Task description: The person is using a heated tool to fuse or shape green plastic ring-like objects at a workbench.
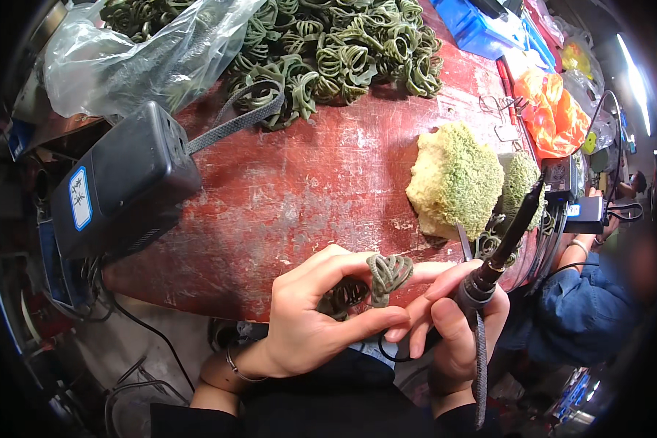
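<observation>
My left hand [306, 310] is closed, its thumb and fingers curled round a bunch of dark green looped rings [390, 277]. More dark loops [343, 296] show inside its curl. Beside it, my right hand [452, 310] is wrapped round a black pen-shaped tool [483, 283] with a long tapered end slanting up to the right. The right fingertips meet the left thumb, so what lies between them is partly hidden. A thin grey metal blade [464, 242] rises behind the right fingers; whether that hand holds it I cannot tell.
The worn red table [306, 190] bears a large heap of green looped bunches [343, 51]. Around it are a clear plastic bag [146, 66], a black box [124, 175] with a strap, a yellow-green crumbly block [456, 179], an orange bag [551, 113] and a blue bin [474, 29]. Another person's blue sleeve [588, 306] appears at right.
</observation>
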Available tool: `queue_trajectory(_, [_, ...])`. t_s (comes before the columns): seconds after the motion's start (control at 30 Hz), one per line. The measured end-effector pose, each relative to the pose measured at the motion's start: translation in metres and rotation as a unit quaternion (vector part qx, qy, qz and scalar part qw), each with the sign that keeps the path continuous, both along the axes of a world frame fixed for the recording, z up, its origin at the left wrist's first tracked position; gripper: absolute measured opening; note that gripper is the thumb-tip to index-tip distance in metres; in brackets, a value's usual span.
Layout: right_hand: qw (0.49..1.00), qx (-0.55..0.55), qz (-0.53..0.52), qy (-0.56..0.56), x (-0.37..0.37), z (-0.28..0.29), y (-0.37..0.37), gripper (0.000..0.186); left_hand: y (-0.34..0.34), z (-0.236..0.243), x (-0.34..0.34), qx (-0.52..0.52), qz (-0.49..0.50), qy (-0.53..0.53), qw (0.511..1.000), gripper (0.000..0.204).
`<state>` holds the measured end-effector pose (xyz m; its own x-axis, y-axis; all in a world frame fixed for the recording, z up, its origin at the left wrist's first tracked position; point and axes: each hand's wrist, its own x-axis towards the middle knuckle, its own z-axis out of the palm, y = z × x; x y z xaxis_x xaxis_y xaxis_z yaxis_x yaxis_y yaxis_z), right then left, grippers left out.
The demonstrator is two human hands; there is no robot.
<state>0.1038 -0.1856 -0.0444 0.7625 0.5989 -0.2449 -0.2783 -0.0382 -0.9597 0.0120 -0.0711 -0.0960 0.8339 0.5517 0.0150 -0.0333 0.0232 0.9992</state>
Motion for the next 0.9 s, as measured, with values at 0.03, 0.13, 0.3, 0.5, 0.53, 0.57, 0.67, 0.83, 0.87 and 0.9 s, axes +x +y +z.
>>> queue_trajectory(0.03, [1.0,0.0,-0.001,0.002,0.001,-0.001,0.0,0.03,0.0,0.001,0.001,-0.002,-0.005,0.017,1.0,0.036])
queue_trajectory(0.13, [1.0,0.013,0.01,0.006,0.003,-0.006,0.0,0.032,0.0,-0.001,0.002,0.015,-0.005,0.018,1.0,0.041])
queue_trajectory(0.3, [0.993,0.034,0.11,-0.022,0.012,-0.01,-0.011,0.011,-0.001,0.004,0.006,-0.009,-0.013,0.033,0.999,0.044])
queue_trajectory(0.5, [0.991,0.025,0.116,-0.065,0.008,-0.015,-0.011,0.01,0.003,0.003,0.002,-0.012,-0.031,0.029,0.999,0.044])
queue_trajectory(0.53, [0.991,0.023,0.112,-0.067,0.005,-0.014,-0.011,0.01,0.003,0.003,0.003,0.012,-0.033,0.021,0.999,0.044])
queue_trajectory(0.57, [0.995,0.013,0.042,-0.088,0.001,-0.013,-0.01,0.026,0.002,0.004,0.004,0.011,-0.038,0.019,0.999,0.044])
queue_trajectory(0.67, [0.962,-0.133,-0.087,-0.221,-0.007,-0.011,-0.02,0.065,0.0,0.0,0.005,0.024,0.008,0.017,1.0,0.045])
queue_trajectory(0.83, [0.881,-0.249,-0.096,-0.392,0.01,-0.031,-0.045,0.048,0.003,0.003,0.003,0.095,0.033,0.027,0.995,0.043])
queue_trajectory(0.87, [0.854,-0.296,-0.095,-0.418,0.011,-0.032,-0.046,0.036,0.002,0.002,0.003,0.099,0.042,0.03,0.994,0.042])
queue_trajectory(0.9, [0.854,-0.297,-0.094,-0.417,0.013,-0.034,-0.046,0.036,0.003,0.001,0.003,0.099,0.041,0.031,0.994,0.042])
